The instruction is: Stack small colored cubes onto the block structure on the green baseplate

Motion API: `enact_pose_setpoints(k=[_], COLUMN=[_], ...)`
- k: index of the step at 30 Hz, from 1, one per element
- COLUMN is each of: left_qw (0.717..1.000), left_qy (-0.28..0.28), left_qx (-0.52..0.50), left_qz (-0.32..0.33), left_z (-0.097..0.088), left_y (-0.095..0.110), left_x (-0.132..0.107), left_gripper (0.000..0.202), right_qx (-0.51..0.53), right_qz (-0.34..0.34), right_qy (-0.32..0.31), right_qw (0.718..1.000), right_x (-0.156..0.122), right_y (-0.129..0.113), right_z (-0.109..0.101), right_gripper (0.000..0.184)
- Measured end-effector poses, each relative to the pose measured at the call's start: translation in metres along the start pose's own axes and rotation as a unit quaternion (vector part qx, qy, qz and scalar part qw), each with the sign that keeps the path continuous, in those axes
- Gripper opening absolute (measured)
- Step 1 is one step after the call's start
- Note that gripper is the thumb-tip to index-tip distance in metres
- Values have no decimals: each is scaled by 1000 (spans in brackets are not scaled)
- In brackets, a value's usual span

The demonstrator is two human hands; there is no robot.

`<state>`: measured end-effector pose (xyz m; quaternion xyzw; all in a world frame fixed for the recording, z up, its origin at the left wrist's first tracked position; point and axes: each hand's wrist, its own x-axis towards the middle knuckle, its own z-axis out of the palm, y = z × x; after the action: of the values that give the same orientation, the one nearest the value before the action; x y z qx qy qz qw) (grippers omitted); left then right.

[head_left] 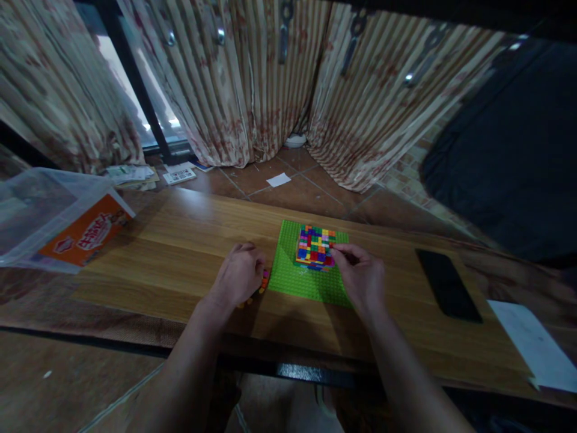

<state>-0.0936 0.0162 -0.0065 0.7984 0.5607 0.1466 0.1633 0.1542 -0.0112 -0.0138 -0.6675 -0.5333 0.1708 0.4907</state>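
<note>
A green baseplate lies on the wooden table. On its far half stands a square block of many small coloured bricks. My right hand rests on the plate's right side, fingers pinched at the block's right edge; what they pinch is too small to make out. My left hand lies curled on the table just left of the plate, over a few small loose bricks that peek out at its fingers.
A clear plastic box with an orange label sits at the table's left end. A black phone and a white sheet lie to the right. Curtains, papers and a tiled floor are beyond the table.
</note>
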Motion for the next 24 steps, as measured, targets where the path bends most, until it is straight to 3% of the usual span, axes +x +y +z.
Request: enact_pose_setpoints(k=[15,21,24], left_qw=[999,994,992], left_qy=[-1,-3,11], left_qx=[-33,-45,-57], left_qz=[-14,-103,-113], left_z=[-2,-14,-16], left_y=[-4,-11,-14], left_x=[0,0,-1], left_gripper=[29,37,40], right_qx=[-21,-28,-38], right_qz=[-2,-19,-27], right_qy=[0,-2,4], right_qw=[1000,999,999], right_x=[-1,-2,-2], right_y=[-2,6,6], right_z=[1,1,1], right_gripper=[22,25,24])
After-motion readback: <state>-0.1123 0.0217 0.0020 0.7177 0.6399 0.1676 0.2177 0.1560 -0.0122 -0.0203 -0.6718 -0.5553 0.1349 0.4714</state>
